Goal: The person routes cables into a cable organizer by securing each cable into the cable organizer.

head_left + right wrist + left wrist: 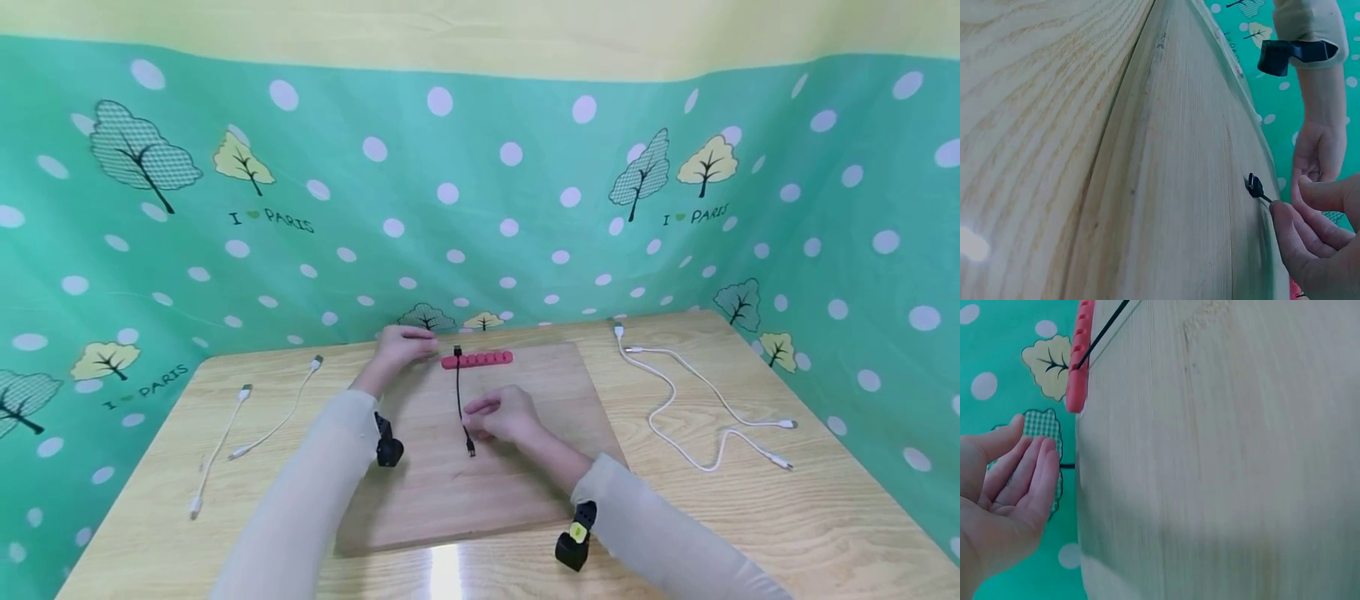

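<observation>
1. Green dotted cloth (480, 171) with trees and "PARIS" lettering hangs just beyond the left grip (405, 345); pale wood tabletop (795, 517) spreads out below.
2. Wooden board (427, 504) lies on the tabletop, beneath the right grip (507, 414).
3. Right grip's got thumb and forefinger slightly parted, right by the lower stretch of a black cable (459, 392). Honestly can't tell if they're touching it.
4. That cable's near plug (471, 448) pokes out just past the right grip's fingertips. Its far end sits at the red cable holder (487, 359), ahead of the right grip.
5. Left grip is pretty relaxed: thumb away from the fingers, holding nothing, just beside the holder's left end.
6. Two white cables (222, 443) lie left of the left grip, two more white cables (673, 389) well off to the right grip's right.
</observation>
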`<state>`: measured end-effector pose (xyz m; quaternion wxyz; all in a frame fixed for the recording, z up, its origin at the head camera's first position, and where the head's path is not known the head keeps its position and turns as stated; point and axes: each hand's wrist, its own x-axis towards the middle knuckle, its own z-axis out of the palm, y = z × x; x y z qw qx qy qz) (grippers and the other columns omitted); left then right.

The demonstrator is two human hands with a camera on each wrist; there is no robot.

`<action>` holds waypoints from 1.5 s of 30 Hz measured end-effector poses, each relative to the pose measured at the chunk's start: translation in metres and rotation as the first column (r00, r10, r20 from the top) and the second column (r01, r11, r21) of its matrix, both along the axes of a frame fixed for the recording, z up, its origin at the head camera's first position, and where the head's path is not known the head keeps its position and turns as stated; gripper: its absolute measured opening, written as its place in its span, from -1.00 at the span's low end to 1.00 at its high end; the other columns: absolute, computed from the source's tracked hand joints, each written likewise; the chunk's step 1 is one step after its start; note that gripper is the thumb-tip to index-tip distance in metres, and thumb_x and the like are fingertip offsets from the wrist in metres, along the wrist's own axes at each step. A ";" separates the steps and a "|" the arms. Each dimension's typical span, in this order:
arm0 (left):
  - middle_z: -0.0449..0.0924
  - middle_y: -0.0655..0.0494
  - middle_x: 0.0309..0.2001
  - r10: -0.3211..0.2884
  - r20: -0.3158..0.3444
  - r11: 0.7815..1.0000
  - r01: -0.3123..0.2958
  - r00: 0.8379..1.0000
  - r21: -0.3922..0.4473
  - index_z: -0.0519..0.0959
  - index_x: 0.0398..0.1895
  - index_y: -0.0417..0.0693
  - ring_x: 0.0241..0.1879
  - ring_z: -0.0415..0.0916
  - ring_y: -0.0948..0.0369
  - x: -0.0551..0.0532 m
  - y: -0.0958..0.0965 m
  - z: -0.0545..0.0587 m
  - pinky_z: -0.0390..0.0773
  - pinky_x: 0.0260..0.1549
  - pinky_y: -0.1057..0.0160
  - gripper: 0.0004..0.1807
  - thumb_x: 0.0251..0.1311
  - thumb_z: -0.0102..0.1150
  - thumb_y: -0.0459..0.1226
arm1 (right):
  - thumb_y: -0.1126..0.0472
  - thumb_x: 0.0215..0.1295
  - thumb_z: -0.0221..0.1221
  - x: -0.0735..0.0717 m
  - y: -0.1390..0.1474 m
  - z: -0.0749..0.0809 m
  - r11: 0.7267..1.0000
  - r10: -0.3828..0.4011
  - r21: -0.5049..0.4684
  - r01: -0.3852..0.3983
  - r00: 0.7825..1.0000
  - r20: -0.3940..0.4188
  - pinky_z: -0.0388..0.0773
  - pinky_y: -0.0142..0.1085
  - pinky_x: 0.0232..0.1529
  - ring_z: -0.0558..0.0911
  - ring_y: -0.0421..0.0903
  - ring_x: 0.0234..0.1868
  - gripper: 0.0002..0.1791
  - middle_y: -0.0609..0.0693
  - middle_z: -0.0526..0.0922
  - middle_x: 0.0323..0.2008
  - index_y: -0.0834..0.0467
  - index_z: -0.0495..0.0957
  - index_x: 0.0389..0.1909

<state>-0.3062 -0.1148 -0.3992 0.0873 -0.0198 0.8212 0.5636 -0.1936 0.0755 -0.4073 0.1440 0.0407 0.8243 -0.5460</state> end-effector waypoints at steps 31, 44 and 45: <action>0.48 -0.21 0.25 0.121 0.070 0.985 -0.110 0.990 -0.136 0.45 0.24 -0.22 0.21 0.50 -0.03 0.026 -0.085 0.002 0.51 0.23 0.12 -0.51 0.30 0.13 -0.18 | 0.26 0.12 0.35 -0.001 -0.033 -0.003 0.996 0.083 -0.032 -0.086 0.993 -0.082 0.69 -0.34 -0.34 0.72 -0.15 -0.40 -0.77 0.07 0.76 -0.31 0.20 0.69 -0.18; 0.39 -0.23 0.30 0.197 0.027 0.931 -0.178 0.980 -0.317 0.44 0.24 -0.20 0.27 0.37 -0.11 0.036 -0.125 0.008 0.39 0.30 0.01 -0.49 0.32 0.09 -0.12 | 0.24 0.10 0.37 0.000 -0.050 -0.003 0.994 0.101 -0.034 -0.104 0.992 -0.071 0.67 -0.38 -0.34 0.72 -0.16 -0.40 -0.80 0.04 0.77 -0.35 0.18 0.71 -0.23; 0.38 -0.24 0.31 0.207 0.025 0.927 -0.188 0.978 -0.325 0.43 0.24 -0.22 0.28 0.35 -0.12 0.037 -0.128 0.008 0.39 0.31 0.00 -0.49 0.32 0.08 -0.13 | 0.24 0.10 0.37 0.000 -0.051 -0.003 0.994 0.103 -0.035 -0.106 0.992 -0.070 0.67 -0.38 -0.33 0.72 -0.16 -0.39 -0.80 0.03 0.77 -0.34 0.17 0.71 -0.23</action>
